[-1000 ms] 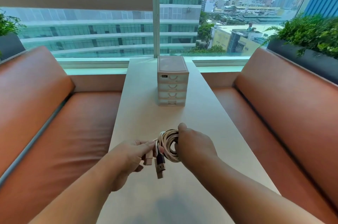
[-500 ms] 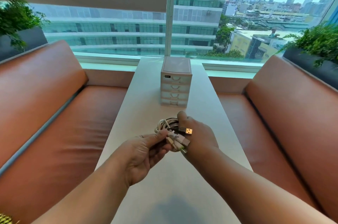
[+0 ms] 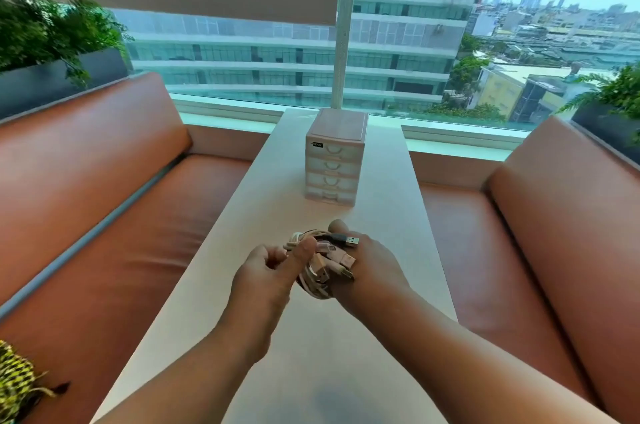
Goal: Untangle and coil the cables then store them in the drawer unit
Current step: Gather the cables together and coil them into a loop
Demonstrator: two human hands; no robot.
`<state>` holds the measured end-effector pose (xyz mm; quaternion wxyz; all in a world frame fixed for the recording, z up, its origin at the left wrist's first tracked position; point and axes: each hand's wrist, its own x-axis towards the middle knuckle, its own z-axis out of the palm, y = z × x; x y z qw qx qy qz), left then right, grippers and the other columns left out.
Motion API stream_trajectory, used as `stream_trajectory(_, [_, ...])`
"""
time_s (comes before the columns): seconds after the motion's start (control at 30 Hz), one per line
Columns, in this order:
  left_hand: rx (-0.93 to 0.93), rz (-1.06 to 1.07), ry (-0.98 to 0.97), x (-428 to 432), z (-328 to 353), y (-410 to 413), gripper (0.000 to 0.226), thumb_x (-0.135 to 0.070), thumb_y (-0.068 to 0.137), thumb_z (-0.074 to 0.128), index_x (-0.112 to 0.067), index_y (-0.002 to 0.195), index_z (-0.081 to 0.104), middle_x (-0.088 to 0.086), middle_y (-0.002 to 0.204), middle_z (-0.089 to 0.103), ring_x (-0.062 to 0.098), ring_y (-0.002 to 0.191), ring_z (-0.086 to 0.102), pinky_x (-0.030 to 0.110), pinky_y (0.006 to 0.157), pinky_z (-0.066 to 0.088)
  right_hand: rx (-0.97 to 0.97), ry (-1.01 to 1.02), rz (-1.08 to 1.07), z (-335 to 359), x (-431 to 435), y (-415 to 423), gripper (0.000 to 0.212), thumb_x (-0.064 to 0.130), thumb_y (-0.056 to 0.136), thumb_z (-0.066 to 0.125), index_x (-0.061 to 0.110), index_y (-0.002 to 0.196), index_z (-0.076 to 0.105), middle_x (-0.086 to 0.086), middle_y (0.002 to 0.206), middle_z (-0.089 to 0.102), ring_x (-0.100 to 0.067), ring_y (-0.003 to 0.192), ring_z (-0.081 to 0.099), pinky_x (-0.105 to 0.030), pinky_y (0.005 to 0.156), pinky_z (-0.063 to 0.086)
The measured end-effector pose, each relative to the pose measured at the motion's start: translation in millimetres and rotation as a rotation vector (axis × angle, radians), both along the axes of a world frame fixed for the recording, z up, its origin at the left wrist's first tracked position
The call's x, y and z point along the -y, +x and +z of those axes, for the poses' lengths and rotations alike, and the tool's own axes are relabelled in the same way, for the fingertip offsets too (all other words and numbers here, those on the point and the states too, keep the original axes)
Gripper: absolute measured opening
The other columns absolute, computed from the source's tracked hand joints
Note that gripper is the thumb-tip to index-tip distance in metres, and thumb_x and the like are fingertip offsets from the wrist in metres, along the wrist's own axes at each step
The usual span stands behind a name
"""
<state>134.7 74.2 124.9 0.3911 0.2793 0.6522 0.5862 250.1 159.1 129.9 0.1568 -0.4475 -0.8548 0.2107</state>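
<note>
Currently the step in hand appears to be securing the coil before storage. Keep the loops of the cable bundle point(image 3: 320, 267) stacked flat and hold the loose plugs against the coil so that none springs free. The black USB plug point(image 3: 348, 240) projects to the right over the right grip and should be tucked in. Carry the bundle as one piece towards the drawer unit point(image 3: 332, 160), which stands closed further along the bench point(image 3: 214, 285), well apart from both hands. One grip must be freed to pull a drawer.

Right grip point(image 3: 375, 269): clenched round the bundle, thumb hooked over its far edge, fingers hidden beneath.

Left grip point(image 3: 266, 273): fingers curled, thumb pressed on the bundle's left side, apparently pinching it.

The bundle is held above the bench, between both grips.
</note>
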Motion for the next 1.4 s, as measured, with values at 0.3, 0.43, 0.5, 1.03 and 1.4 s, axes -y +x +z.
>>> stream_trajectory(0.3, [0.341, -0.138, 0.08, 1, 6, 16, 0.042, -0.034, 0.076, 0.061, -0.012, 0.11, 0.07, 0.011, 0.101, 0.074, 0.023, 0.093, 0.066, 0.045, 0.093, 0.047, -0.031, 0.062, 0.148, 13, 0, 9, 0.029, 0.031, 0.078, 0.065, 0.027, 0.085, 0.037, 0.005, 0.074, 0.06, -0.018, 0.069, 0.059, -0.031, 0.057, 0.047])
stream_trajectory(0.43, [0.301, -0.101, 0.061, 4, 6, 13, 0.041, -0.032, 0.074, 0.064, -0.012, 0.109, 0.069, 0.006, 0.096, 0.075, 0.023, 0.091, 0.063, 0.041, 0.087, 0.044, -0.216, -0.155, 0.183, 12, -4, 11, 0.021, 0.029, 0.076, 0.07, 0.024, 0.087, 0.053, -0.001, 0.078, 0.067, -0.024, 0.074, 0.065, -0.047, 0.066, 0.055])
stream_trajectory(0.5, [0.312, -0.138, 0.056, 5, 7, 8, 0.044, -0.031, 0.073, 0.066, -0.01, 0.111, 0.068, 0.007, 0.098, 0.074, 0.022, 0.09, 0.061, 0.041, 0.087, 0.042, -0.345, -0.285, 0.206, 12, -6, 13, 0.021, 0.02, 0.076, 0.074, 0.025, 0.091, 0.06, -0.002, 0.083, 0.069, -0.026, 0.078, 0.066, -0.05, 0.069, 0.055])
stream_trajectory(1.03, [0.485, -0.139, 0.268, -5, 21, -2, 0.046, -0.02, 0.079, 0.066, 0.003, 0.118, 0.061, 0.018, 0.102, 0.068, 0.032, 0.094, 0.06, 0.054, 0.105, 0.037, -0.746, -0.554, 0.436, 27, 1, 26, 0.017, 0.014, 0.078, 0.042, 0.023, 0.092, 0.043, -0.015, 0.082, 0.042, -0.017, 0.061, 0.03, -0.026, 0.053, 0.026])
stream_trajectory(1.4, [0.493, -0.185, 0.256, -15, 26, -3, 0.043, -0.03, 0.087, 0.055, -0.003, 0.12, 0.06, 0.017, 0.106, 0.069, 0.023, 0.081, 0.068, 0.038, 0.078, 0.055, -0.555, -0.359, 0.346, 32, 5, 21, 0.02, 0.02, 0.098, 0.052, 0.04, 0.1, 0.052, 0.004, 0.073, 0.061, -0.004, 0.045, 0.048, -0.019, 0.042, 0.04])
